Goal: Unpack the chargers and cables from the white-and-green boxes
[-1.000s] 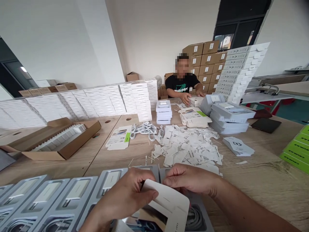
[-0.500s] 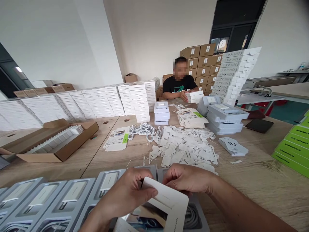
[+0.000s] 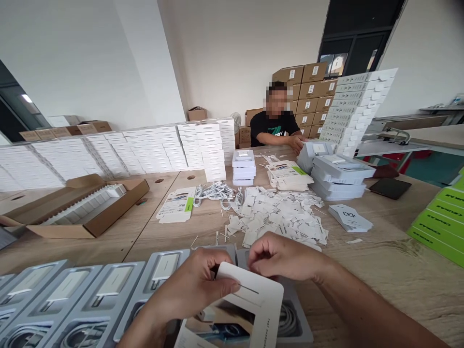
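My left hand [image 3: 203,285] grips the top left of a white printed packaging box [image 3: 266,314], thumb on its flap. The box seems flattened. It has a picture of a phone on its face and a dark narrow slot in the flap. Just above the flap's upper edge is my right hand [image 3: 279,256], with its fingers curled together; whatever they may hold is hidden. Beneath both hands lie grey trays [image 3: 302,309] with coiled white cables. Chargers sit in the row of trays [image 3: 112,285] to the left.
White card scraps [image 3: 279,217] are heaped ahead, beside cables [image 3: 215,191] and flat printed boxes [image 3: 288,175]. An open brown carton [image 3: 90,227] stands left, green boxes [image 3: 438,217] right. Across the table a person [image 3: 277,125] reaches toward stacked trays [image 3: 340,176].
My right hand has lifted slightly away from the flap, and the slot now shows as a dark gap. The person opposite no longer shows the white boxes and has shifted right.
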The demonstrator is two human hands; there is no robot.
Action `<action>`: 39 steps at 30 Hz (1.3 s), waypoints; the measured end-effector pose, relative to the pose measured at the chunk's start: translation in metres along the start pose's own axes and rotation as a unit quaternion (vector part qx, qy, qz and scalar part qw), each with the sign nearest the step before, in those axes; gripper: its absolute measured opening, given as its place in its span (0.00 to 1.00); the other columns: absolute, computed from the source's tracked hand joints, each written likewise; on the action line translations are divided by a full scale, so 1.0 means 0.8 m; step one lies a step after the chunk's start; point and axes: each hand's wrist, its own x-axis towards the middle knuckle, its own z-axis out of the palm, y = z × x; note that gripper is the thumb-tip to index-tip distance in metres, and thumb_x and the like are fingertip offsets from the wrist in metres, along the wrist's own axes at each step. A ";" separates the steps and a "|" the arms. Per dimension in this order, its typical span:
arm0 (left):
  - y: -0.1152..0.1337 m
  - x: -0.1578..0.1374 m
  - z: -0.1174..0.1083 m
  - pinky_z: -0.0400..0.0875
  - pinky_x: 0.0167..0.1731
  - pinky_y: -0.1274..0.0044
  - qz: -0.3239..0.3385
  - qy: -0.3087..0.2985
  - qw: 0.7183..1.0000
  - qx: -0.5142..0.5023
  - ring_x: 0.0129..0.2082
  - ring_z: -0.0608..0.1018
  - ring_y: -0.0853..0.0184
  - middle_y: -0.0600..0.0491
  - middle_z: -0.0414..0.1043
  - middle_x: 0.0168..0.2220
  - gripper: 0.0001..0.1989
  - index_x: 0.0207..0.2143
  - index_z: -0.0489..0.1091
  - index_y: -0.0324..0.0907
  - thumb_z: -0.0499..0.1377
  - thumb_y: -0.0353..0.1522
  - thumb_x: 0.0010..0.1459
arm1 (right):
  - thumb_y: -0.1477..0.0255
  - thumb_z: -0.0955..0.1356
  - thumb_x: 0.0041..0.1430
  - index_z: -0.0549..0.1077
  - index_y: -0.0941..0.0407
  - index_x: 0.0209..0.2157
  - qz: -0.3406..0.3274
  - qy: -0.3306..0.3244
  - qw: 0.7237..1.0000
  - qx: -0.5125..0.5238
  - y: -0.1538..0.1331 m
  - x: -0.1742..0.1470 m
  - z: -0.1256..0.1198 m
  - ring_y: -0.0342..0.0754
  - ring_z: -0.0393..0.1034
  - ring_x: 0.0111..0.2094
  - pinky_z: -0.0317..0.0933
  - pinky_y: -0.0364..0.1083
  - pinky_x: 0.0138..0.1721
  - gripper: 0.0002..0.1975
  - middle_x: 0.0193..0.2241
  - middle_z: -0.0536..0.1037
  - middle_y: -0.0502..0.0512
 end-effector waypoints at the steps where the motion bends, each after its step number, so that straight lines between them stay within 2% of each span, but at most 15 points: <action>1: -0.001 0.000 0.000 0.51 0.21 0.81 0.002 -0.006 1.000 -0.005 0.22 0.59 0.74 0.60 0.57 0.22 0.12 0.26 0.64 0.40 0.61 0.38 0.55 | 0.69 0.67 0.55 0.77 0.59 0.32 -0.011 0.045 0.999 -0.011 0.001 0.005 -0.003 0.39 0.64 0.21 0.57 0.38 0.22 0.09 0.23 0.74 0.48; 3: -0.002 0.001 0.001 0.53 0.22 0.81 0.009 -0.022 1.000 -0.001 0.23 0.61 0.74 0.60 0.59 0.23 0.12 0.27 0.64 0.40 0.60 0.38 0.56 | 0.67 0.65 0.58 0.76 0.59 0.32 -0.035 0.162 0.984 -0.060 0.005 0.023 -0.012 0.40 0.68 0.22 0.61 0.40 0.24 0.11 0.26 0.76 0.51; 5: -0.004 0.002 0.003 0.54 0.23 0.82 0.019 -0.043 0.999 0.015 0.25 0.63 0.73 0.59 0.61 0.25 0.11 0.27 0.65 0.40 0.59 0.38 0.56 | 0.67 0.65 0.59 0.76 0.59 0.35 -0.046 0.260 0.955 -0.133 0.007 0.049 -0.024 0.44 0.73 0.27 0.64 0.41 0.28 0.11 0.31 0.78 0.54; 9: -0.011 0.004 0.004 0.57 0.23 0.82 0.039 -0.066 0.996 0.033 0.25 0.64 0.72 0.59 0.62 0.25 0.08 0.29 0.68 0.40 0.58 0.36 0.55 | 0.75 0.66 0.55 0.74 0.58 0.46 -0.054 0.335 0.909 -0.243 0.005 0.088 -0.047 0.53 0.73 0.43 0.65 0.47 0.41 0.16 0.44 0.78 0.60; 12: -0.018 0.004 0.000 0.57 0.23 0.82 0.053 -0.055 0.996 0.047 0.24 0.64 0.72 0.58 0.63 0.24 0.05 0.30 0.70 0.40 0.57 0.33 0.53 | 0.76 0.65 0.56 0.76 0.56 0.43 -0.063 0.342 0.892 -0.288 0.008 0.081 -0.055 0.52 0.71 0.45 0.61 0.50 0.47 0.13 0.43 0.78 0.57; 15: -0.019 0.002 -0.004 0.56 0.23 0.82 0.072 -0.037 0.995 0.053 0.24 0.65 0.72 0.59 0.63 0.24 0.03 0.28 0.69 0.41 0.56 0.30 0.51 | 0.71 0.63 0.59 0.77 0.56 0.36 -0.055 0.338 0.885 -0.316 0.022 0.056 -0.055 0.50 0.72 0.39 0.62 0.49 0.44 0.11 0.36 0.79 0.55; 17: -0.016 0.001 -0.005 0.55 0.22 0.82 0.077 -0.040 0.995 0.051 0.23 0.64 0.73 0.60 0.62 0.23 0.02 0.28 0.68 0.41 0.56 0.30 0.52 | 0.68 0.64 0.59 0.77 0.56 0.36 -0.050 0.320 0.889 -0.322 0.034 0.045 -0.053 0.50 0.71 0.39 0.62 0.48 0.43 0.11 0.36 0.78 0.55; 21: -0.008 0.000 -0.005 0.54 0.21 0.83 0.067 -0.049 0.995 0.052 0.23 0.64 0.73 0.60 0.62 0.23 0.03 0.28 0.68 0.41 0.56 0.31 0.53 | 0.64 0.73 0.47 0.78 0.54 0.42 -0.017 0.243 0.913 -0.328 0.049 0.056 -0.047 0.53 0.68 0.42 0.60 0.48 0.44 0.18 0.39 0.76 0.56; 24: -0.007 0.002 -0.005 0.55 0.22 0.83 0.062 -0.047 0.995 0.063 0.25 0.64 0.73 0.60 0.63 0.25 0.04 0.30 0.69 0.41 0.57 0.32 0.54 | 0.65 0.77 0.39 0.79 0.53 0.35 -0.006 0.234 0.918 -0.319 0.050 0.074 -0.047 0.53 0.67 0.41 0.59 0.47 0.41 0.17 0.36 0.75 0.54; 26: -0.009 0.004 -0.005 0.55 0.22 0.83 0.058 -0.046 0.995 0.064 0.25 0.64 0.73 0.60 0.62 0.25 0.04 0.29 0.69 0.41 0.56 0.32 0.54 | 0.66 0.75 0.41 0.77 0.54 0.32 -0.008 0.247 0.921 -0.300 0.050 0.078 -0.050 0.50 0.67 0.37 0.59 0.45 0.36 0.13 0.33 0.75 0.52; 28: -0.013 0.006 -0.005 0.55 0.23 0.82 0.055 -0.051 0.996 0.053 0.25 0.64 0.73 0.60 0.62 0.25 0.05 0.29 0.69 0.41 0.56 0.33 0.55 | 0.63 0.72 0.48 0.75 0.55 0.31 -0.010 0.257 0.927 -0.274 0.051 0.075 -0.053 0.46 0.65 0.30 0.57 0.43 0.30 0.10 0.29 0.74 0.50; 32: -0.019 0.009 -0.002 0.59 0.28 0.81 0.047 -0.059 0.997 0.000 0.30 0.68 0.71 0.57 0.67 0.29 0.05 0.33 0.70 0.40 0.57 0.33 0.56 | 0.58 0.64 0.58 0.74 0.56 0.26 -0.019 0.272 0.933 -0.236 0.050 0.058 -0.062 0.45 0.63 0.25 0.56 0.42 0.27 0.17 0.22 0.72 0.48; 34: -0.021 0.009 0.000 0.60 0.29 0.81 0.049 -0.060 0.996 -0.049 0.31 0.68 0.70 0.57 0.68 0.31 0.10 0.41 0.70 0.42 0.58 0.32 0.56 | 0.57 0.64 0.57 0.75 0.56 0.24 -0.021 0.288 0.930 -0.229 0.048 0.049 -0.067 0.46 0.65 0.26 0.57 0.43 0.29 0.19 0.21 0.73 0.49; 37: -0.022 0.011 -0.001 0.60 0.30 0.80 0.055 -0.065 0.989 -0.121 0.29 0.67 0.71 0.58 0.67 0.31 0.21 0.53 0.63 0.47 0.58 0.32 0.56 | 0.57 0.64 0.57 0.79 0.55 0.30 -0.020 0.324 0.919 -0.223 0.045 0.038 -0.076 0.49 0.66 0.28 0.59 0.46 0.33 0.18 0.23 0.75 0.51; 39: -0.025 0.013 -0.003 0.58 0.28 0.80 0.050 -0.050 0.991 -0.114 0.27 0.64 0.71 0.59 0.63 0.28 0.18 0.51 0.65 0.46 0.57 0.33 0.57 | 0.58 0.64 0.57 0.79 0.56 0.38 -0.014 0.352 0.909 -0.221 0.042 0.031 -0.081 0.50 0.67 0.28 0.59 0.47 0.34 0.19 0.25 0.76 0.52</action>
